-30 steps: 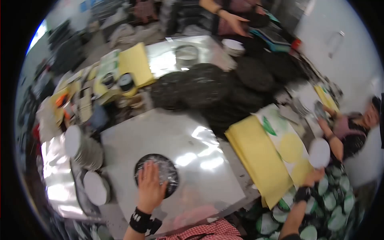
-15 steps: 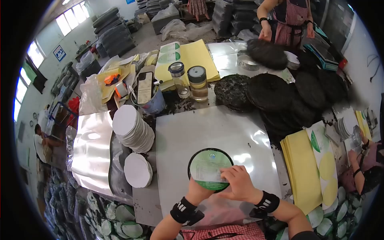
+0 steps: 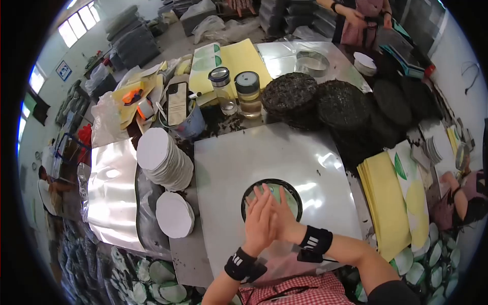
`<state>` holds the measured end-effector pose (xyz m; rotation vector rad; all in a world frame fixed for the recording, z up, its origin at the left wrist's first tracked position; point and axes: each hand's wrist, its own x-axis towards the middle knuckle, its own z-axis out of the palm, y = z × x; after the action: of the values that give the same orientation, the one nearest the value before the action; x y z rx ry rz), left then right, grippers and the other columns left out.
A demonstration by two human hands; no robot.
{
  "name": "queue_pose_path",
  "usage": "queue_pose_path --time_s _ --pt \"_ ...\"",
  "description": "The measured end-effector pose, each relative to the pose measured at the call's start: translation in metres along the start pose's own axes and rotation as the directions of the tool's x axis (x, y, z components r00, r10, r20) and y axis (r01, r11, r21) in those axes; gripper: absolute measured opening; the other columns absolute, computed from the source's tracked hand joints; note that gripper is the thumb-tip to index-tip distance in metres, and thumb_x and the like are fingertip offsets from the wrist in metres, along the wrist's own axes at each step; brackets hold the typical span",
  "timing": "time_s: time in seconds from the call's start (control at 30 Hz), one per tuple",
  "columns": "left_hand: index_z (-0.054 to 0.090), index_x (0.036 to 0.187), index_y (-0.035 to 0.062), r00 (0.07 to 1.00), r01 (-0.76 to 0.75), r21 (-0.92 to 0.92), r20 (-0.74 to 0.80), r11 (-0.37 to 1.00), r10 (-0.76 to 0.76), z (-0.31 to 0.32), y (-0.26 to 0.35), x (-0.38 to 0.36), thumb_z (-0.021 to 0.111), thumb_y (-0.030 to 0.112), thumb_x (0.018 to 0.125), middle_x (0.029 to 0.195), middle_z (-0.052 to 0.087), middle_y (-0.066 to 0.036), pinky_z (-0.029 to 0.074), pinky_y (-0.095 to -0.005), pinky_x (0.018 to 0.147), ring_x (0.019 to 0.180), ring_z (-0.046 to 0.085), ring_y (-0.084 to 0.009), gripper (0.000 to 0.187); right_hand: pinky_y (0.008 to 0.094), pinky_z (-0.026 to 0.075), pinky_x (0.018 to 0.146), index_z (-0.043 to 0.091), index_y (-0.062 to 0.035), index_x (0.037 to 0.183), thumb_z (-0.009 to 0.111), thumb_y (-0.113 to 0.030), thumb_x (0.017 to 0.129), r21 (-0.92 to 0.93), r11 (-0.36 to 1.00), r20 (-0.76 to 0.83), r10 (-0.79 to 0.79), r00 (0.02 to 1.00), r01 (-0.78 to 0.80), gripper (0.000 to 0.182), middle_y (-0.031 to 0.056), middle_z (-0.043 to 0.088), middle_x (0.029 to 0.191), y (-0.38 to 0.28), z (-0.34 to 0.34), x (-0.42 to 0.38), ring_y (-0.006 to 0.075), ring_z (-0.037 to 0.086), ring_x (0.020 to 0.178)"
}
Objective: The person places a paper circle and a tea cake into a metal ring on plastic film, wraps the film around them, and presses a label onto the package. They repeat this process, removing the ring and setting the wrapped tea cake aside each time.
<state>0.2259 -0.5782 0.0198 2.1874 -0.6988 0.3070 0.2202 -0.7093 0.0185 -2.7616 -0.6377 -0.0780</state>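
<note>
A round dark pack point(image 3: 297, 208) with a green and white label point(image 3: 291, 197) lies on the shiny metal sheet point(image 3: 229, 157) before me. My left hand point(image 3: 260, 223) lies over it with fingers extended, overlapping my right hand point(image 3: 285, 218). The right fingers are also stretched out on the label, and the two hands cover most of it. Neither hand grips anything that I can see. Left of the sheet stand a tall stack of white paper discs point(image 3: 153, 149) and a shorter stack point(image 3: 172, 214). Black rough discs, like dried seaweed point(image 3: 290, 94), are piled behind the sheet.
Two lidded glass jars point(image 3: 249, 99) and a bucket point(image 3: 190, 123) with a phone point(image 3: 177, 104) stand at the back. Yellow sheets point(image 3: 381, 203) lie at right. A co-worker's hand point(image 3: 354, 19) shows at the far side, another person's arm point(image 3: 460, 203) at right.
My hands have come together over the pack, fingers stretched across its label; before, the left was at its lower edge. The co-worker's hand no longer holds a dark disc over the pile.
</note>
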Motion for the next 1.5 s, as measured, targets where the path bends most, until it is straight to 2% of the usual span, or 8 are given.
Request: queue_pose_path --time_s 0.1,0.23,0.47,0.63,0.87,1.0,1.13,1.5 --pt "0.04 0.146 -0.0028 0.946 0.323 -0.316 0.085 0.892 -0.312 -0.003 -0.003 0.009 0.06 0.032 0.095 0.15 0.042 -0.026 0.027 -0.0547 0.116 0.14 0.038 -0.042 0.066 0.0657 0.029 0.111 0.057 -0.005 0.134 0.065 -0.028 0.086 0.276 0.959 -0.089 -0.04 0.995 0.063 0.054 0.0227 0.044 0.149 0.016 -0.01 -0.001 0.0419 0.037 0.141" --pt "0.044 0.145 -0.0011 0.914 -0.127 0.415 0.402 0.901 -0.056 0.0 0.019 0.02 0.075 0.062 0.074 0.153 0.036 -0.025 0.022 -0.0599 0.115 0.144 0.031 -0.0409 0.1 0.0446 0.051 0.091 0.067 -0.0064 0.118 0.066 -0.014 0.086 0.616 0.775 -0.361 0.437 0.824 -0.141 0.033 0.0139 0.067 0.117 0.035 -0.025 -0.005 0.0335 0.064 0.107" --pt "0.06 0.124 -0.0027 0.913 -0.389 -0.007 0.13 0.921 0.386 -0.049 0.026 -0.018 0.071 0.026 0.09 0.113 0.064 -0.019 0.049 -0.0441 0.095 0.105 0.061 -0.0375 0.045 0.0341 0.055 0.072 0.072 -0.0045 0.109 0.067 0.002 0.085 0.502 0.865 -0.558 0.327 0.763 -0.003 0.026 0.0125 0.073 0.098 0.034 -0.061 -0.034 0.0303 0.069 0.083" --pt "0.068 0.111 -0.0007 0.749 0.662 -0.293 0.225 0.69 -0.623 -0.041 -0.044 -0.04 0.072 0.01 0.089 0.101 0.071 -0.015 0.054 -0.0366 0.077 0.089 0.068 -0.0242 0.025 0.0277 0.053 0.072 0.071 -0.0002 0.114 0.062 0.003 0.092 0.763 0.625 -0.324 0.588 0.741 -0.162 0.023 0.0141 0.073 0.097 0.039 -0.035 -0.076 0.0194 0.068 0.082" --pt "0.069 0.117 -0.002 0.819 0.548 -0.157 0.3 0.822 -0.489 -0.184 -0.076 -0.082 0.073 0.008 0.089 0.099 0.07 -0.009 0.052 -0.0301 0.081 0.089 0.064 -0.0134 0.03 0.0251 0.05 0.071 0.071 0.0024 0.112 0.065 -0.004 0.094 0.839 0.45 -0.109 0.69 0.716 -0.306 0.02 0.0087 0.073 0.097 0.046 -0.024 -0.121 0.0104 0.063 0.08" --pt "0.077 0.106 0.008 0.291 0.639 0.245 0.801 0.729 -0.524 -0.303 -0.071 -0.141 0.076 0.02 0.086 0.092 0.072 -0.006 0.052 -0.0321 0.078 0.085 0.066 -0.0195 0.023 0.0252 0.05 0.079 0.062 0.0057 0.123 0.056 -0.009 0.1 0.88 0.372 -0.042 0.68 0.732 -0.295 0.028 0.0078 0.069 0.102 0.051 -0.016 -0.143 0.0119 0.063 0.091" --pt "0.074 0.082 0.0131 0.705 0.254 0.004 0.684 0.967 -0.188 -0.217 -0.045 -0.133 0.082 0.028 0.076 0.092 0.065 -0.003 0.049 -0.0389 0.087 0.094 0.062 -0.0252 0.018 0.0346 0.05 0.095 0.056 0.0035 0.132 0.061 -0.015 0.096 0.81 0.528 -0.142 0.598 0.789 -0.255 0.041 0.0183 0.061 0.127 0.043 -0.012 -0.145 0.0252 0.062 0.114" --pt "0.073 0.09 0.0145 0.795 -0.021 0.015 0.606 1.0 0.008 -0.154 -0.058 -0.137 0.074 0.023 0.087 0.094 0.069 -0.001 0.049 -0.0384 0.076 0.087 0.064 -0.0251 0.009 0.0499 0.041 0.111 0.073 -0.0043 0.088 0.091 -0.038 0.067 0.534 0.83 -0.196 -0.06 0.979 0.158 0.044 0.0357 0.04 0.147 -0.006 -0.047 -0.17 0.0483 0.046 0.135"
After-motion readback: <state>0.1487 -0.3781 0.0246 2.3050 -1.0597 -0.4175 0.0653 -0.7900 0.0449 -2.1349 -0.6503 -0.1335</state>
